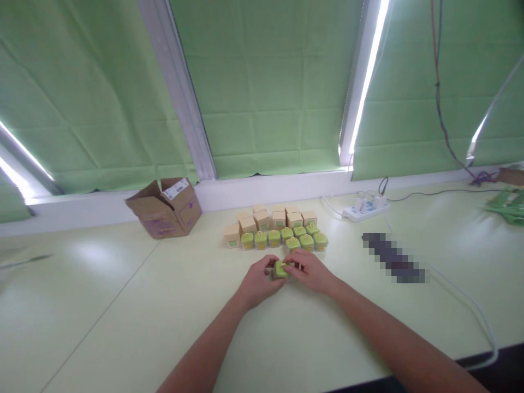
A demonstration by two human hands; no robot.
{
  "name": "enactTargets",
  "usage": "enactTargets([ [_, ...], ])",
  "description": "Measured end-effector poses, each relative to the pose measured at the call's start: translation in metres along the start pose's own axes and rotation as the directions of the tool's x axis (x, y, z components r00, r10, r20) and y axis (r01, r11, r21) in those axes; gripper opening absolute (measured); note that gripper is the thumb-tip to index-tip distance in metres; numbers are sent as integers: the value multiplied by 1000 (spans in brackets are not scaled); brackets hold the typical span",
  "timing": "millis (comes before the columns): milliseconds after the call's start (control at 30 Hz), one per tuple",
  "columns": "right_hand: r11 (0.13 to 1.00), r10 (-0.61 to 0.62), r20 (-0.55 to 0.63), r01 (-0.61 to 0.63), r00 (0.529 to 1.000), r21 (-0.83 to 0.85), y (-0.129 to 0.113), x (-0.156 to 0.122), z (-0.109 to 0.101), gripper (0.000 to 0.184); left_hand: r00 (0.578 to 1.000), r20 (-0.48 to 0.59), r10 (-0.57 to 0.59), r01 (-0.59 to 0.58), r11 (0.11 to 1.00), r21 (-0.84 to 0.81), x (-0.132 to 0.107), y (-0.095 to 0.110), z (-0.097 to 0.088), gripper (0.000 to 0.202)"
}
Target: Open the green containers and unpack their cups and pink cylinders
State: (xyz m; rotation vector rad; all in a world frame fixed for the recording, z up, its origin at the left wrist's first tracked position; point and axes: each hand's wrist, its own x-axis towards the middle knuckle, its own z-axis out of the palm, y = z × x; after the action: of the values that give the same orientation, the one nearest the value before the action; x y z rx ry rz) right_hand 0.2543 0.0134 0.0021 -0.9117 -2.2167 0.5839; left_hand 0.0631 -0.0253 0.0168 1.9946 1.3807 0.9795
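Note:
Between my hands, just above or on the table, is a small clear container with a green lid (pixel 281 268). My left hand (pixel 262 281) is closed around its left side, fingers behind and thumb in front. My right hand (pixel 309 270) pinches at the lid's top right, by a pale loop on it. Beyond my hands stand several like containers with green lids (pixel 274 238), with something yellow inside. Behind these are several small tan cardboard boxes (pixel 262 220) with green labels.
An open brown carton (pixel 166 210) stands at the back left. A white power strip (pixel 365 209) with plugs lies at the back right. A pixelated dark object (pixel 393 257) and a white cable (pixel 462 300) lie to my right. A green bag (pixel 507 204) sits at the far right.

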Motion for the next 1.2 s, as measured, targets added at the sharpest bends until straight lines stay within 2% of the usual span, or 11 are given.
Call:
enactTargets([
  [467,995,-60,-27,62,998,73,-7,1,-1,21,1000,-4,4,-4,999,38,-1,1,-1,38],
  [800,991,-108,-91,114,990,69,-3,1,2,14,1000,5,15,-15,998,66,-1,3,-3,38],
  [1200,996,-73,-132,80,988,50,-8,-1,5,14,1000,-3,-20,20,1000,5,2,2,-3,40],
])
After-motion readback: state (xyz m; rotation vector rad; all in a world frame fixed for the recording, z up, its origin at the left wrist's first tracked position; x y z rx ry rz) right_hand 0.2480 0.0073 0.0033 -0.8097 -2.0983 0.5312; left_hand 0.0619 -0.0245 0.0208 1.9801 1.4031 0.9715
